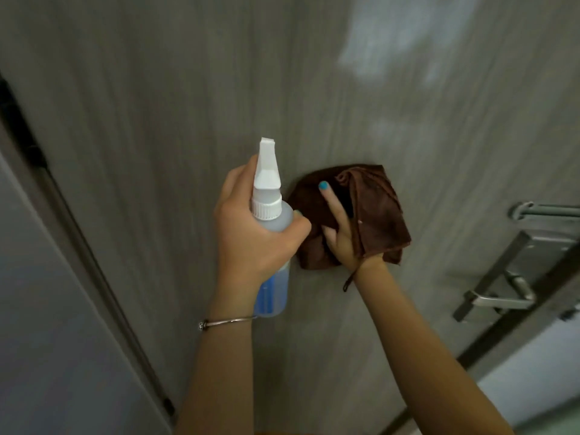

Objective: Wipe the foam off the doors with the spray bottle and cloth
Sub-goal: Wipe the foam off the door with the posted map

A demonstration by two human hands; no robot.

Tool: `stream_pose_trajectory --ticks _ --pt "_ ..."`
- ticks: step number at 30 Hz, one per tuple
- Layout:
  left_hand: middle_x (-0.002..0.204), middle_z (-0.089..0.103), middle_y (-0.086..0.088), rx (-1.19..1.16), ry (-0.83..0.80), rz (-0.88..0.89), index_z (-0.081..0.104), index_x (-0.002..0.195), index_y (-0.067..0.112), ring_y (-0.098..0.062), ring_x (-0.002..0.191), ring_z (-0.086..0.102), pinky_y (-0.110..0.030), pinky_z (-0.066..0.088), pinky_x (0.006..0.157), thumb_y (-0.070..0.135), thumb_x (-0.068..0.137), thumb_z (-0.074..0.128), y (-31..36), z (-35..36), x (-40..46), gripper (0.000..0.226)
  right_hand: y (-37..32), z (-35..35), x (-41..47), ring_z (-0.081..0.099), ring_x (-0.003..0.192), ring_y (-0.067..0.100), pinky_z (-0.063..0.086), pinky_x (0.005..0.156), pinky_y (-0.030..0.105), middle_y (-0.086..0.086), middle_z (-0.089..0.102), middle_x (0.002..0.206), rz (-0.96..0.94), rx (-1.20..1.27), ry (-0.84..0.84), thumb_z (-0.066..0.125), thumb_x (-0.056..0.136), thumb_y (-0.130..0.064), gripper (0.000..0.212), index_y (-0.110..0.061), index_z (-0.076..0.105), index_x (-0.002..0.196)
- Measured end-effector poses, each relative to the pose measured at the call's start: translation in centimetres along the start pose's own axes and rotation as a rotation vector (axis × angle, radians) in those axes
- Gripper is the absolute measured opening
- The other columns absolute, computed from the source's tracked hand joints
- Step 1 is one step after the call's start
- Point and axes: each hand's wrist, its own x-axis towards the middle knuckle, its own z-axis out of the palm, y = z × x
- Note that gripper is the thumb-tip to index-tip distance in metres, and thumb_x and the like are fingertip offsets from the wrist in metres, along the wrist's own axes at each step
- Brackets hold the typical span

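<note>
A grey wood-grain door (157, 120) fills the view. My left hand (251, 227) grips a clear spray bottle (270, 215) with a white nozzle pointing up at the door. My right hand (342, 233) presses a brown cloth (383, 215) flat against the door just right of the bottle; part of the cloth drapes over my fingers, and one finger lies straight on it. A pale whitish patch of foam (392, 48) shows on the door at the upper right.
A metal lever handle with lock plate (508, 277) sits on the door's right edge. The dark door frame and hinge side (78, 230) run down the left, beside a grey wall (37, 309).
</note>
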Motion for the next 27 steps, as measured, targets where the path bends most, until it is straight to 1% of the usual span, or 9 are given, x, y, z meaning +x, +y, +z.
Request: stream_pose_trajectory --ticks 2,5,8,13,15,19,21,24,27 --pt "0.098 0.053 0.008 -0.039 -0.008 -0.011 0.061 0.113 0.004 0.008 0.083 0.054 -0.006 0.038 0.076 0.009 0.057 0.074 0.7 2.3 -1.0 0.058 2.1 -2.0 -1.2 0.036 0.133 0.032 0.007 0.123 0.032 0.018 0.05 0.141 -0.026 0.019 0.053 0.046 0.096 -0.03 0.056 -0.032 0.028 0.148" --pt "0.103 0.058 -0.004 -0.091 -0.026 -0.012 0.06 0.117 0.003 0.002 0.083 0.057 -0.012 0.042 0.077 0.011 0.057 0.071 1.5 4.8 -2.0 0.062 5.4 -4.5 -3.5 0.034 0.132 0.031 0.003 0.121 0.023 0.012 0.045 0.137 0.1 0.049 0.168 0.048 0.092 -0.023 0.057 -0.024 0.031 0.146" --pt "0.103 0.059 -0.007 -0.103 -0.045 0.014 0.061 0.117 0.002 0.003 0.083 0.056 -0.012 0.042 0.078 0.01 0.057 0.071 2.0 6.5 -2.9 0.061 7.5 -5.6 -4.6 0.027 0.136 0.034 0.0 0.122 0.026 0.016 0.04 0.14 0.232 -0.054 0.252 0.048 0.089 -0.026 0.059 -0.024 0.032 0.146" --pt "0.101 0.059 -0.007 -0.127 -0.067 -0.002 0.06 0.113 0.009 0.003 0.082 0.056 -0.012 0.042 0.076 0.026 0.059 0.065 1.8 7.2 -4.0 0.056 10.1 -7.5 -5.5 0.02 0.141 0.035 -0.003 0.123 0.031 0.02 0.032 0.147 0.315 -0.144 0.252 0.048 0.086 -0.028 0.066 -0.035 0.026 0.147" --pt "0.103 0.061 -0.008 -0.15 -0.059 -0.021 0.059 0.112 0.014 -0.004 0.083 0.058 -0.015 0.044 0.076 0.027 0.06 0.066 1.5 6.4 -4.1 0.054 10.2 -7.6 -5.5 0.018 0.142 0.039 -0.001 0.123 0.036 0.023 0.026 0.15 0.401 -0.219 0.345 0.049 0.085 -0.028 0.066 -0.028 0.03 0.149" --pt "0.102 0.061 -0.012 -0.134 -0.012 -0.071 0.061 0.111 0.007 -0.015 0.079 0.061 -0.024 0.048 0.073 0.025 0.059 0.065 0.9 3.7 -3.5 0.055 8.4 -6.5 -5.0 0.017 0.143 0.042 -0.002 0.123 0.034 0.037 0.024 0.152 0.481 -0.278 0.419 0.05 0.085 -0.025 0.066 -0.019 0.034 0.149" --pt "0.098 0.059 -0.012 -0.093 -0.012 -0.06 0.062 0.107 0.003 -0.014 0.076 0.059 -0.022 0.046 0.071 0.022 0.059 0.065 0.5 1.7 -3.1 0.051 6.9 -5.5 -4.6 0.015 0.142 0.044 -0.007 0.121 0.029 0.041 0.019 0.151 0.508 -0.244 0.413 0.052 0.086 -0.024 0.067 -0.014 0.034 0.149" --pt "0.098 0.059 -0.007 -0.044 -0.01 -0.046 0.061 0.112 0.003 -0.009 0.077 0.058 -0.018 0.044 0.073 0.022 0.059 0.066 -0.2 -2.2 -2.6 0.056 3.2 -3.1 -3.9 0.016 0.139 0.045 -0.007 0.12 0.024 0.047 0.02 0.146 0.491 -0.225 0.4 0.055 0.087 -0.021 0.064 -0.005 0.038 0.147" --pt "0.098 0.059 -0.006 -0.007 0.028 -0.041 0.06 0.116 0.002 -0.008 0.078 0.059 -0.017 0.044 0.074 0.024 0.059 0.066 -0.9 -6.7 -1.8 0.062 -2.1 0.7 -2.5 0.017 0.138 0.045 -0.008 0.12 0.023 0.046 0.022 0.146 0.495 -0.185 0.363 0.055 0.089 -0.025 0.064 -0.012 0.035 0.148"
